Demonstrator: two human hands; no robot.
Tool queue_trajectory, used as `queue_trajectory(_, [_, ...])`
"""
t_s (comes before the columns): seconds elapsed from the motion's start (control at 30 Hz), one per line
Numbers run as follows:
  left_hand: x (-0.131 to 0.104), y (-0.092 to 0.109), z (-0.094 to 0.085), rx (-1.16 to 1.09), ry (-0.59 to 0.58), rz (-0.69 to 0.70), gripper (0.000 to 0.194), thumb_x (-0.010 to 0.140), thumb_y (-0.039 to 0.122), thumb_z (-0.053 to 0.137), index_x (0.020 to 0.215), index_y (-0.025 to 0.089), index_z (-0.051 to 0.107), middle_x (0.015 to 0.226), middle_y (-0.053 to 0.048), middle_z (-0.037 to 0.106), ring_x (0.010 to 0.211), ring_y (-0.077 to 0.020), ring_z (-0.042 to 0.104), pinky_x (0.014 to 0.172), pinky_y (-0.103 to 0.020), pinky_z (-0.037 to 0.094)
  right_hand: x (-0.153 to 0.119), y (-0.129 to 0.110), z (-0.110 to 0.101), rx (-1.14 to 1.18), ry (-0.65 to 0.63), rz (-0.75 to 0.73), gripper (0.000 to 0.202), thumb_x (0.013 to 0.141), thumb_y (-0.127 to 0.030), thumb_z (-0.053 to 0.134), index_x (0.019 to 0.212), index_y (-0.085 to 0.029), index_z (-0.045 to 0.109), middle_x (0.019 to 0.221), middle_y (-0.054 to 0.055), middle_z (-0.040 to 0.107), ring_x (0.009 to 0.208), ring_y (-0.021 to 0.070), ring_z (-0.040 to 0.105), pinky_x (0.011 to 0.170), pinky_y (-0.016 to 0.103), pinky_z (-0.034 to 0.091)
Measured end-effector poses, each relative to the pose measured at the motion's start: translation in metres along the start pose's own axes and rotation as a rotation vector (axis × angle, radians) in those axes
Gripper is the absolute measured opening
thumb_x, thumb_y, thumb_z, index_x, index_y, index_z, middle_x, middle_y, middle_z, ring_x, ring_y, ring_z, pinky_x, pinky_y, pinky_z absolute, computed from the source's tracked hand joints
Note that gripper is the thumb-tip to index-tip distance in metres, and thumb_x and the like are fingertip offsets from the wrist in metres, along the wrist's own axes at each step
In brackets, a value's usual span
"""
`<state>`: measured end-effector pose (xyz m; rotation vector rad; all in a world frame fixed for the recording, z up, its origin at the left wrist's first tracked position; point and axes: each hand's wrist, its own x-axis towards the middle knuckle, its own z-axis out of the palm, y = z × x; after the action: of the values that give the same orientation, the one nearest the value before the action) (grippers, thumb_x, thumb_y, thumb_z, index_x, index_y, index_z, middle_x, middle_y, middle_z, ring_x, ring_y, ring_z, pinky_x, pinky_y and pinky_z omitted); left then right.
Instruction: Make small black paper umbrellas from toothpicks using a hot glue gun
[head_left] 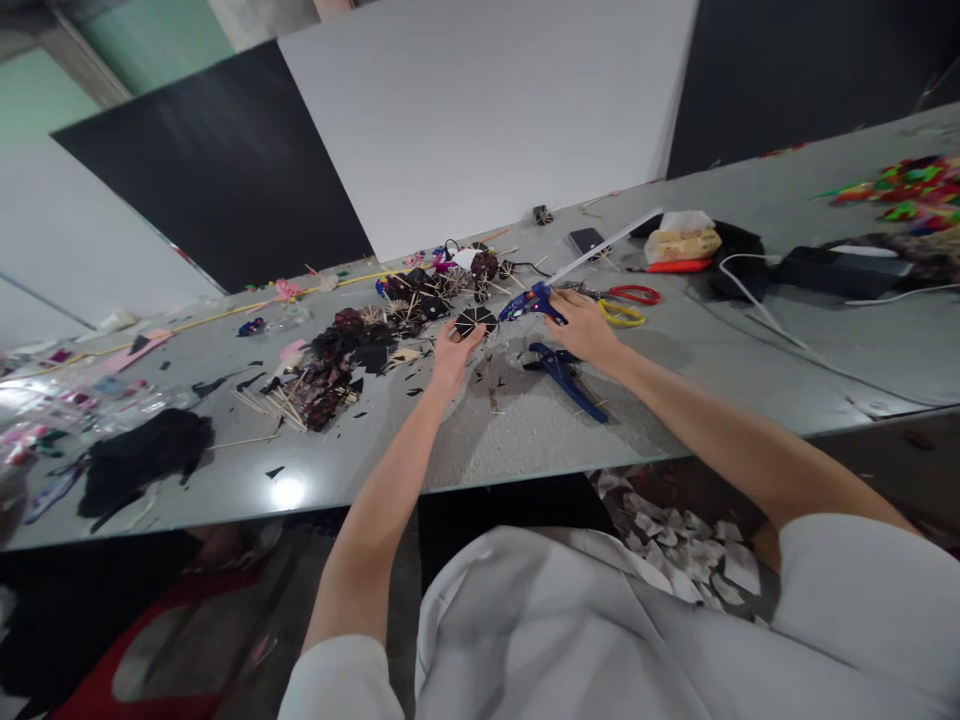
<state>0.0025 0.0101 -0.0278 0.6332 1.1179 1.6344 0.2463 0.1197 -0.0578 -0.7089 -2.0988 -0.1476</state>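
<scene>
Between the fingers of my left hand (454, 350) is a black disc (475, 321) with thin pale sticks fanned across its face. My right hand (581, 322) is wrapped round a blue glue gun (531, 301), and a long white glue stick (606, 246) juts up from its back. The gun's nozzle points at the right edge of the disc; whether they touch I cannot tell. Below my right hand, a dark blue cutter tool (568, 379) lies on the table. Red-handled scissors (634, 294) and a yellow handle loop (622, 315) lie just right of the hand.
Dark scraps and wooden sticks (322, 385) are heaped left of my hands. A black cloth (146, 462) lies further left. At the right are a phone (587, 241), a black box (841, 272) with white cables, and bright coloured pieces (911, 190). White paper scraps (686, 545) lie below the table edge.
</scene>
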Motion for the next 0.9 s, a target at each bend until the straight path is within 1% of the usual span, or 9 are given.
queue_trajectory(0.07, [0.000,0.000,0.000,-0.010,0.001,0.006,0.067,0.080,0.013,0.089,0.139,0.026,0.059,0.129,-0.010,0.073,0.132,-0.0253,0.066,0.116,-0.039,0.053,0.001,-0.001,0.000,0.012,-0.009,0.008,0.041,0.099,-0.024,0.051,0.137,-0.018,0.066,0.132,0.016,0.072,0.128,0.0342,0.065,0.114,0.056,0.052])
queue_trajectory(0.17, [0.003,-0.002,-0.001,-0.010,-0.012,0.012,0.064,0.082,0.014,0.087,0.138,0.027,0.058,0.130,-0.009,0.072,0.133,-0.0246,0.066,0.117,-0.041,0.053,0.001,-0.002,-0.002,0.014,-0.014,0.021,0.042,0.099,-0.024,0.051,0.138,-0.018,0.066,0.132,0.016,0.072,0.129,0.0345,0.065,0.113,0.057,0.052])
queue_trajectory(0.3, [0.008,-0.006,-0.004,-0.006,-0.033,0.028,0.060,0.082,0.016,0.087,0.134,0.026,0.059,0.128,-0.009,0.073,0.131,-0.0230,0.067,0.118,-0.040,0.051,0.001,-0.003,-0.003,0.009,-0.008,0.041,0.042,0.099,-0.023,0.051,0.138,-0.019,0.066,0.134,0.015,0.072,0.130,0.0339,0.064,0.114,0.057,0.051])
queue_trajectory(0.43, [0.011,-0.007,-0.006,-0.022,-0.060,0.016,0.055,0.083,0.017,0.087,0.131,0.027,0.061,0.129,-0.008,0.073,0.129,-0.0214,0.068,0.118,-0.040,0.052,0.001,-0.004,-0.004,0.010,-0.019,0.035,0.042,0.098,-0.023,0.052,0.138,-0.018,0.067,0.135,0.016,0.071,0.131,0.0346,0.064,0.114,0.058,0.051])
queue_trajectory(0.67, [0.008,-0.005,-0.007,-0.040,-0.050,-0.004,0.062,0.082,0.018,0.088,0.136,0.030,0.060,0.125,-0.007,0.074,0.127,-0.0222,0.070,0.116,-0.041,0.054,0.001,-0.005,-0.002,0.042,-0.014,0.021,0.041,0.097,-0.023,0.054,0.136,-0.020,0.068,0.134,0.014,0.072,0.128,0.0344,0.065,0.114,0.058,0.051])
queue_trajectory(0.8, [0.006,-0.002,-0.007,-0.019,-0.056,-0.006,0.063,0.082,0.019,0.088,0.137,0.030,0.060,0.125,-0.006,0.074,0.129,-0.0243,0.069,0.115,-0.042,0.056,0.001,-0.006,-0.001,0.036,-0.002,0.015,0.039,0.097,-0.022,0.053,0.132,-0.019,0.070,0.131,0.015,0.073,0.127,0.0337,0.066,0.113,0.057,0.052])
queue_trajectory(0.9, [0.005,-0.002,-0.005,-0.042,-0.033,-0.016,0.063,0.081,0.017,0.088,0.137,0.029,0.060,0.126,-0.007,0.073,0.131,-0.0245,0.067,0.116,-0.042,0.055,0.001,-0.007,-0.001,0.033,-0.005,0.007,0.037,0.097,-0.022,0.053,0.130,-0.019,0.070,0.131,0.015,0.073,0.127,0.0328,0.066,0.112,0.056,0.053])
